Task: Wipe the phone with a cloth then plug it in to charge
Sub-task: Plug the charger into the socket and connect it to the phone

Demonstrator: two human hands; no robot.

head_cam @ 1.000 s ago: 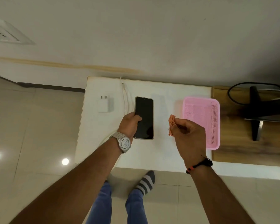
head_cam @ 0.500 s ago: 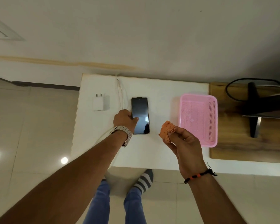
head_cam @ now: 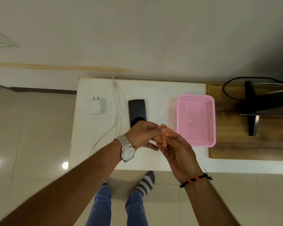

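Phone lies on the tabletop; my left hand and right hand both pinch the cloth beside the pink basket.

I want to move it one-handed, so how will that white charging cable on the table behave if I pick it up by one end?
The cable is thin and lies in loose curves, so it is likely floppy and light. Part of it trails off the table edge, so it may drag or swing when lifted.

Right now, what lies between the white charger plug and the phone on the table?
In the head view, the white cable runs between the charger plug and the phone.
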